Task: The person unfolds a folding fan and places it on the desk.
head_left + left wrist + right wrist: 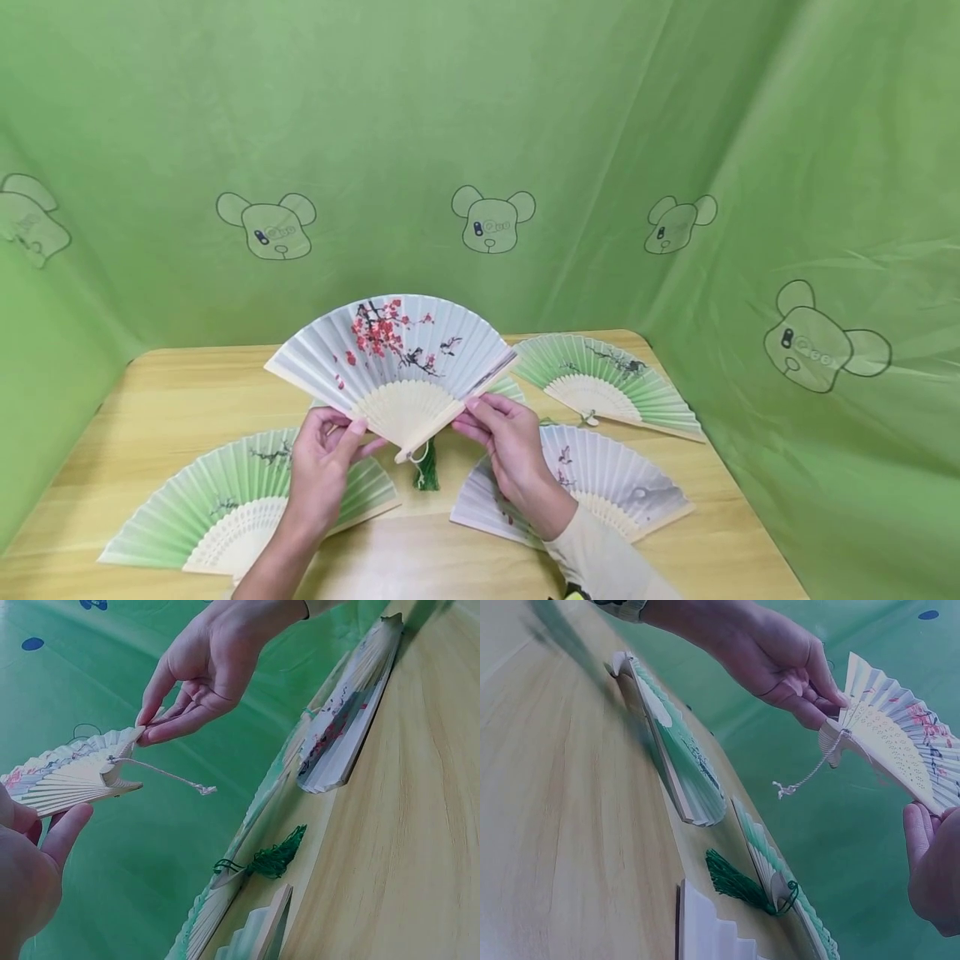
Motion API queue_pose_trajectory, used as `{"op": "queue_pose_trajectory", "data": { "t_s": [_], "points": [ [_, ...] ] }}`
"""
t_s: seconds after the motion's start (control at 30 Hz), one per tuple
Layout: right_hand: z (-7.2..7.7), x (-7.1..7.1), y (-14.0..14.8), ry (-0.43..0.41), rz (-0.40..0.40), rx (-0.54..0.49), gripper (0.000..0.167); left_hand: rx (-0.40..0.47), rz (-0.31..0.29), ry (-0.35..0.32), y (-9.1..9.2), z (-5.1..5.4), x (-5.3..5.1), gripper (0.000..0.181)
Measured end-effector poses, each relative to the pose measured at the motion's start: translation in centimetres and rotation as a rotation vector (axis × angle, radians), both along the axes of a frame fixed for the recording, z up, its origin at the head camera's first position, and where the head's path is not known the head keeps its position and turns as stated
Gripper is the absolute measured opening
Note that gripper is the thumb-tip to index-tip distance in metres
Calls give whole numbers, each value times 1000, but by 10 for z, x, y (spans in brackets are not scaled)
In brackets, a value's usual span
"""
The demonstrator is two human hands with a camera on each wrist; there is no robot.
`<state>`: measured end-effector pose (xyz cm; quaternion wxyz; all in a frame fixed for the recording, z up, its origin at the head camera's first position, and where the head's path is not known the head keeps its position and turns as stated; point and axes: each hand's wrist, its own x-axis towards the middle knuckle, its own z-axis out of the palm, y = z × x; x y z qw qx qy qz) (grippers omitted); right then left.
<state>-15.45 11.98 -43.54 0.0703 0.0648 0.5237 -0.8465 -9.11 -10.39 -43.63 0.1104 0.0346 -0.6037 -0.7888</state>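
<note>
An unfolded folding fan [405, 346] is held up above the table, pale grey-blue with red blossoms, dark branches and birds. My left hand [318, 471] pinches its left edge between thumb and fingers. On the opposite side, the thumb and fingers of my right hand [517, 454] grip the outer rib. A short white cord [176, 774] hangs from the pivot of the held fan. Below that pivot, in the head view, a green tassel [425, 471] shows; both wrist views place it on another fan lying on the table.
On the wooden table [390, 558] lie open fans: a green one [180, 500] at left, another green fan [607, 375] at back right, and a white-grey fan [645, 492] at front right. A further green fan is mostly hidden behind the held one. Green cloth walls [390, 125] enclose the table.
</note>
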Motion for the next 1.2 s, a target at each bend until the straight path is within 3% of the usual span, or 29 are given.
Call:
{"op": "queue_pose_trajectory", "data": {
  "t_s": [0.8,1.2],
  "points": [
    [7,3,5,-3,-4,-10,10,32,13,-11,3,1,-1,21],
    [8,5,6,-2,-11,-4,5,57,10,25,3,-3,-4,20]
  ]
}}
